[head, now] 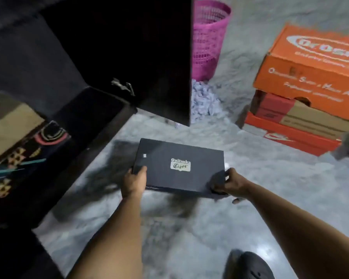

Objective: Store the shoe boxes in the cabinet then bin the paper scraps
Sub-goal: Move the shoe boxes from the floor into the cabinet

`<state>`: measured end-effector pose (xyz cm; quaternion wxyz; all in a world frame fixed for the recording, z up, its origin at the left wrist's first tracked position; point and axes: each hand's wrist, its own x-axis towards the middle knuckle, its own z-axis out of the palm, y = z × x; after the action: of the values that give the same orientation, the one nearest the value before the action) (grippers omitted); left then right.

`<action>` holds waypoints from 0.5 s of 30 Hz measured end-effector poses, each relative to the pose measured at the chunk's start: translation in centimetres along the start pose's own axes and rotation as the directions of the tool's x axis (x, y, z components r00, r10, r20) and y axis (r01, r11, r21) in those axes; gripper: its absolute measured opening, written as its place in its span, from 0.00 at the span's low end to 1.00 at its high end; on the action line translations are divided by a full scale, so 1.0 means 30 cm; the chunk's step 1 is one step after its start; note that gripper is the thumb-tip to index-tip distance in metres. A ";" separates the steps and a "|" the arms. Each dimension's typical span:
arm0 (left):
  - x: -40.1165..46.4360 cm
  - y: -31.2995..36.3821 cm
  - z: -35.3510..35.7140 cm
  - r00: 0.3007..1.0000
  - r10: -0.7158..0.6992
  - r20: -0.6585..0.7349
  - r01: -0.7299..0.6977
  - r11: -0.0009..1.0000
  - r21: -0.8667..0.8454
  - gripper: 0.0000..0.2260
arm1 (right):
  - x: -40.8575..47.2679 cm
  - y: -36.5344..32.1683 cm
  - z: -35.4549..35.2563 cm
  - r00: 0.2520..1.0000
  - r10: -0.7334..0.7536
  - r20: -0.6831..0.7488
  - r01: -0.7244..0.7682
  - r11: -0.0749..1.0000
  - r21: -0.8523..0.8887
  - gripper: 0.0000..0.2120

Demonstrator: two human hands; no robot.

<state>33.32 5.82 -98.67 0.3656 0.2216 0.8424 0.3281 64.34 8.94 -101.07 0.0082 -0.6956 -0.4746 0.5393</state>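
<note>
- The flat black cardboard shoe box (179, 168) is held above the grey floor (250, 198), just in front of the dark wooden cabinet (85, 109).
- Its near left corner is gripped by the left hand (134, 183), and its near right corner by the right hand (231, 183); both are closed on it.
- The box should be kept level and slid in past the open door (159, 57).
</note>
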 end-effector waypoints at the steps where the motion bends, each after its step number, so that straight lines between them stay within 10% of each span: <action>1: 0.022 0.008 -0.095 0.998 -0.001 -0.058 -0.001 0.999 -0.038 0.21 | 0.000 -0.086 0.054 0.998 -0.051 0.037 0.051 0.999 0.004 0.33; 8: 0.110 0.181 -0.621 0.901 0.000 -0.435 -0.122 0.960 -0.252 0.23 | -0.054 -0.771 0.232 0.891 -0.450 0.056 0.437 0.886 0.156 0.30; 15: 0.279 0.253 -0.901 0.624 0.002 -0.781 -0.435 0.831 -0.346 0.22 | -0.050 -1.298 0.424 0.620 -0.763 -0.180 0.780 0.577 0.242 0.30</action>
<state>8.46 5.60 -83.20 -0.0174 0.0663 0.7641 0.6414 29.38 22.94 -84.89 0.3593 -0.4247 -0.6425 0.5270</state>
